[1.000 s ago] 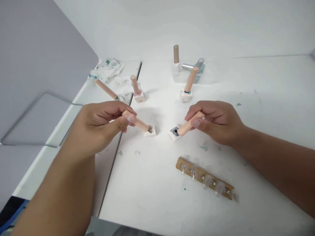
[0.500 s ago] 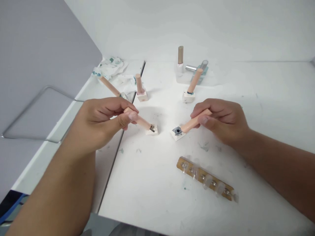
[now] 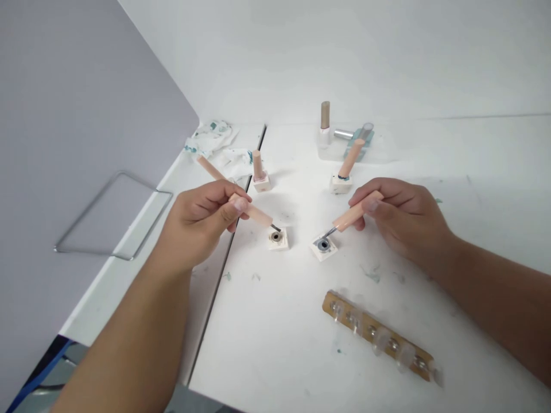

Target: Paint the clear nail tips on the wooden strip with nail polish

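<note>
My left hand (image 3: 215,215) pinches the peach cap of a nail polish brush (image 3: 257,215), whose dark bristles hang over an uncapped white bottle (image 3: 279,243). My right hand (image 3: 396,212) grips a second nail polish brush (image 3: 355,213) by its peach cap. Its grey-coated tip meets the rim of another uncapped bottle (image 3: 323,248), smeared grey around the neck. Nearer to me lies a wooden strip (image 3: 379,338) bearing several clear nail tips on metal studs.
Capped nail polish bottles stand behind my hands, one at left (image 3: 260,179) and one at right (image 3: 342,182). A clear tray (image 3: 331,154) with bottles is at the back. Stained tissue (image 3: 215,137) lies back left, beside a bent metal frame (image 3: 86,201).
Both brushes have lifted a little from their bottles, so the left bottle's opening and the right brush's tip now show. The whole view has shifted slightly.
</note>
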The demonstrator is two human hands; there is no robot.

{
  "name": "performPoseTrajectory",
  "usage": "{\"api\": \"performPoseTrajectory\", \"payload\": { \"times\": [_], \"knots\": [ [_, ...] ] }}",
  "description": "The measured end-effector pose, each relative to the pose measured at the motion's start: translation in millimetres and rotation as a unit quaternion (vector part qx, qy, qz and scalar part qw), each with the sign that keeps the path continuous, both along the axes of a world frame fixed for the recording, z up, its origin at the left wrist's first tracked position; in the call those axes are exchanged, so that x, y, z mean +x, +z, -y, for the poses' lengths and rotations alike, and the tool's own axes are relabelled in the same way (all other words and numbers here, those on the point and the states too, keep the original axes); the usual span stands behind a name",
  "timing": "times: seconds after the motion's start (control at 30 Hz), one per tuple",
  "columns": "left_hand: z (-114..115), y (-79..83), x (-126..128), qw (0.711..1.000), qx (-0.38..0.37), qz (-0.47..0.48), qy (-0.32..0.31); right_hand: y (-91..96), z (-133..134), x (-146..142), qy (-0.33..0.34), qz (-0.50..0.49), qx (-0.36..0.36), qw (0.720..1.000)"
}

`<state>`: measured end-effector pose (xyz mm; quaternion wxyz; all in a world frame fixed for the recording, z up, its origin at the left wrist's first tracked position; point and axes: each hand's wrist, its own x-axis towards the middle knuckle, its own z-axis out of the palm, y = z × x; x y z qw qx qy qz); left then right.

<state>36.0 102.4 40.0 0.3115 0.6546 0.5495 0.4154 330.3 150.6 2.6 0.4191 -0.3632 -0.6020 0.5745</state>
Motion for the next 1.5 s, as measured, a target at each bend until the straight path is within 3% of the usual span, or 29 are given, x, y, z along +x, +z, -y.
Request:
{"api": "performPoseTrajectory", "payload": {
  "times": [0.53, 0.93, 1.2, 1.5],
  "knots": [
    [-15, -23.1, -1, 0.985, -0.148, 0.066, 0.054, -0.9, -6, -3, 0.039, 0.065, -0.030, 0.997],
    [-13, -14.5, 4, 0.980, -0.181, 0.001, 0.084, -3.7, -6, 0, 0.026, 0.104, -0.026, 0.994],
    [-11, -3.2, 6, 0.982, -0.180, -0.033, 0.053, -5.1, -2, 3, -0.007, 0.112, -0.036, 0.993],
    [-9, -3.6, 3, 0.983, -0.182, -0.013, 0.031, -12.7, -6, 8, -0.053, 0.158, -0.048, 0.985]
  ]
}}
